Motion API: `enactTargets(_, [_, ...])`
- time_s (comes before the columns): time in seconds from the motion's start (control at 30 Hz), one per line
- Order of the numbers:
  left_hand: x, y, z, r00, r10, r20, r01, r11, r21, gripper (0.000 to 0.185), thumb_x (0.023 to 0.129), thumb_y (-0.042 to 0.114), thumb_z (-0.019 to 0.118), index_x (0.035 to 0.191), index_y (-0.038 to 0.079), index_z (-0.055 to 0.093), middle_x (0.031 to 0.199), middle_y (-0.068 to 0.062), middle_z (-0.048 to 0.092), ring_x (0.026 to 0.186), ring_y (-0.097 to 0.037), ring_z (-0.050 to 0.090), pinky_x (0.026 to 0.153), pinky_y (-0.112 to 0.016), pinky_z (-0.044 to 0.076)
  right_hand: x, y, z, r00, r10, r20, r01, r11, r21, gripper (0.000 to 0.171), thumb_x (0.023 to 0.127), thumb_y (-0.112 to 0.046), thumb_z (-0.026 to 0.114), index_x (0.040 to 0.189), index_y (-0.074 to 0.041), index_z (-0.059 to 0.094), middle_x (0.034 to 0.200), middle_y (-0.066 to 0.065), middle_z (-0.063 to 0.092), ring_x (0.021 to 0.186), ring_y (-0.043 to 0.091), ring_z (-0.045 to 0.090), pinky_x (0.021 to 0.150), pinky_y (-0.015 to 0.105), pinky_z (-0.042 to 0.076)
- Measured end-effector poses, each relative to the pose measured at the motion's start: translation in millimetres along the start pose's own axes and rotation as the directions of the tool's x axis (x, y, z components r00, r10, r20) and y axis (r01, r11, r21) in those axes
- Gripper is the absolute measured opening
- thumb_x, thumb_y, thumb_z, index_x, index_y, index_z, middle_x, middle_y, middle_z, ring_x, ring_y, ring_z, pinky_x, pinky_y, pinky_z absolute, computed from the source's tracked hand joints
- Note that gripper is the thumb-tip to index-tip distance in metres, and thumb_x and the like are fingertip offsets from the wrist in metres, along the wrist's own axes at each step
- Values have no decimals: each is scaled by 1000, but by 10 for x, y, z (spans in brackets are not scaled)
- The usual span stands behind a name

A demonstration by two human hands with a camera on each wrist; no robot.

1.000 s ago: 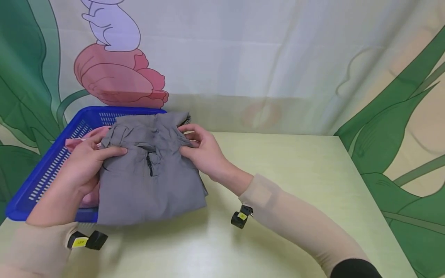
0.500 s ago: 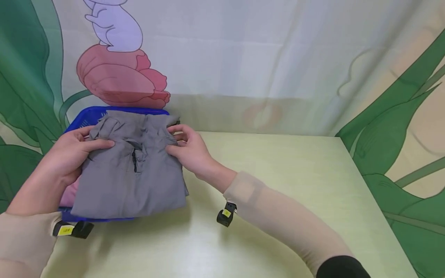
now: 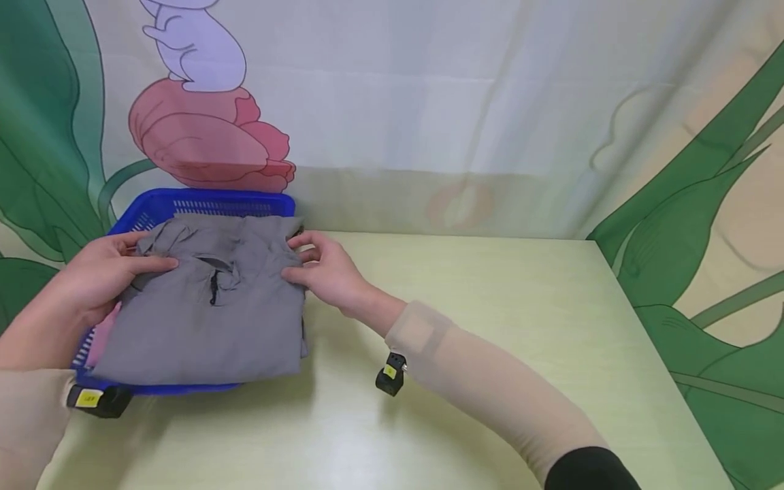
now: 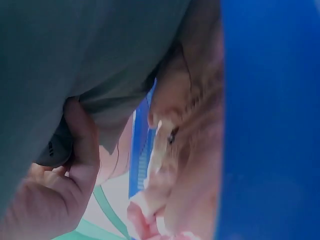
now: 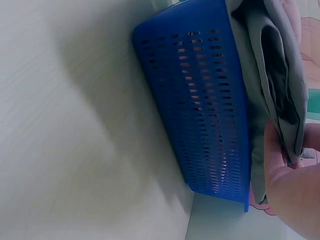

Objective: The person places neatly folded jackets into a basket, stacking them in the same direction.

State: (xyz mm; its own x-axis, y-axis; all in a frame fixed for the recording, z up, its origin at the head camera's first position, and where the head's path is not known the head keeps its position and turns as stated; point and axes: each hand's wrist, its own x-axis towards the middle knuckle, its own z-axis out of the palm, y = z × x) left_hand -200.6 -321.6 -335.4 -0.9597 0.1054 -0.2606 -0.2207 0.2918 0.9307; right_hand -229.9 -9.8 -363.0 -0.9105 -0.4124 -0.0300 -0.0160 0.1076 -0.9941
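Note:
A folded grey garment (image 3: 208, 320) lies over the blue basket (image 3: 156, 389), covering most of its opening. It has a gathered upper part and a short black strip near the middle. My left hand (image 3: 104, 275) pinches its upper left edge, thumb on top; the left wrist view shows the fingers (image 4: 82, 130) under the cloth. At the upper right edge my right hand (image 3: 333, 275) pinches the folded layers, also seen in the right wrist view (image 5: 295, 195). Pink cloth (image 3: 103, 337) shows inside the basket beneath the grey one.
The basket stands at the left of a pale table (image 3: 453, 381), close to a printed curtain (image 3: 429, 116) behind. The tabletop reaches well to the right of the basket. A small black camera (image 3: 390, 374) hangs from the right wrist.
Both hands have carried the grey garment left and slightly down, from over the basket's right part to squarely over it. Both grips have stayed on its upper edges.

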Motion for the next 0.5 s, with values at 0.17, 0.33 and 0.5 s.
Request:
enactTargets(0.17, [18, -49, -126, 999, 2, -42, -1, 1000, 17, 87, 101, 16, 69, 162, -2, 9, 98, 24, 68, 85, -5, 69, 71, -30, 59, -2, -21, 46, 999, 6, 52, -6, 1000, 7, 41, 94, 1, 73, 131, -5, 59, 106, 6, 62, 93, 14, 62, 77, 27, 56])
enactTargets(0.33, [10, -70, -161, 990, 50, -131, -26, 984, 176, 87, 101, 27, 69, 161, -4, 15, 96, 30, 60, 83, 0, 65, 71, -29, 58, 19, -59, 102, 995, 7, 98, -16, 996, 91, 48, 93, 6, 71, 138, -4, 57, 120, 7, 60, 110, 18, 61, 85, 28, 57])
enactTargets(0.5, [-57, -47, -150, 948, 139, -286, -8, 909, 417, 70, 104, 29, 61, 154, -10, 31, 119, -17, 61, 83, -14, 64, 65, -32, 55, 33, -40, 111, 992, -20, 128, -1, 987, 163, 51, 93, 13, 66, 141, -1, 54, 131, 13, 60, 119, 23, 62, 90, 29, 56])
